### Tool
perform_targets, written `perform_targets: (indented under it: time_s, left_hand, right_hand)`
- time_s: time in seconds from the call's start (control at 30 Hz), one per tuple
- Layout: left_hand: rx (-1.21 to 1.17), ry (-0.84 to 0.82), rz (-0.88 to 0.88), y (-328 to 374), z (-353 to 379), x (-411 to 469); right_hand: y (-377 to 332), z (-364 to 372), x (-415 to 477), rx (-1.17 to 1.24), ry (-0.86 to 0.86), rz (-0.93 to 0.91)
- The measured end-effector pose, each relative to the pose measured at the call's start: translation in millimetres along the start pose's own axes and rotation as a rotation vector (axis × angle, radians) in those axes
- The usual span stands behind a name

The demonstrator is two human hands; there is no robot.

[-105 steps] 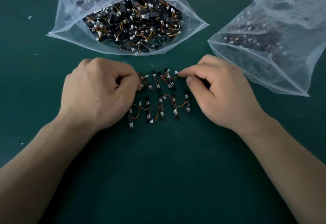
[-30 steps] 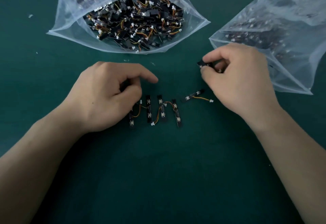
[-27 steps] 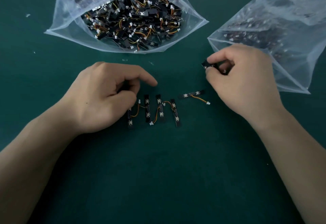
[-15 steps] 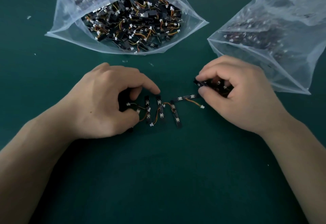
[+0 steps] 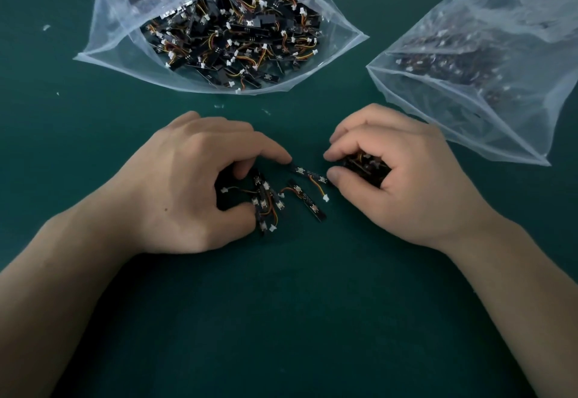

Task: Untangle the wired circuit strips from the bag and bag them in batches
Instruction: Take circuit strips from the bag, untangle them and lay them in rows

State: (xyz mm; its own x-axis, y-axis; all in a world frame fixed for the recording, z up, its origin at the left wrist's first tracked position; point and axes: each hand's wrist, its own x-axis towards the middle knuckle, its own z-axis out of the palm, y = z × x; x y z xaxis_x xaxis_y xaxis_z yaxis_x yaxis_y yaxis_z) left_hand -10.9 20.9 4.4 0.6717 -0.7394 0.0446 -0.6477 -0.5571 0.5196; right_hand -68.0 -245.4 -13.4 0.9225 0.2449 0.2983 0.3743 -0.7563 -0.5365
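Note:
Several small black circuit strips (image 5: pixel 275 200) with orange wires and white plugs lie bunched on the green mat between my hands. My left hand (image 5: pixel 190 184) arches over their left side, with forefinger and thumb curled round the bunch. My right hand (image 5: pixel 403 172) grips a handful of strips (image 5: pixel 364 167) in its curled fingers, and its thumb tip touches the end of one loose strip (image 5: pixel 308 173). An open clear bag (image 5: pixel 125 53) full of tangled strips lies at the top centre. A second clear bag (image 5: pixel 469 109) holding strips lies at the top right.
The green mat (image 5: pixel 281 319) stretches bare toward me, below my hands. Tiny white scraps (image 5: pixel 47 27) dot the mat at the upper left and just under the open bag's mouth.
My right hand came back down from near the right bag to the loose strips, still holding its handful. My left hand has pulled the laid-out strips together into a bunch.

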Motion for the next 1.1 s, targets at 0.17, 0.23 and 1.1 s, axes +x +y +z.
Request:
perform_targets:
  time_s: [0.17, 0.23, 1.1]
  left_hand:
    - [0.018, 0.026, 0.006, -2.0, 3.0, -0.2]
    - [0.032, 0.035, 0.007, -2.6, 4.2, -0.3]
    - [0.056, 0.217, 0.01, 10.1, 25.4, 3.1]
  right_hand:
    - [-7.1, -1.2, 0.4, -0.001, 0.026, -0.003]
    - [-9.5, -9.1, 0.1, -0.091, 0.078, 0.044]
    - [-59.4, 8.4, 0.1, -0.503, -0.236, 0.181]
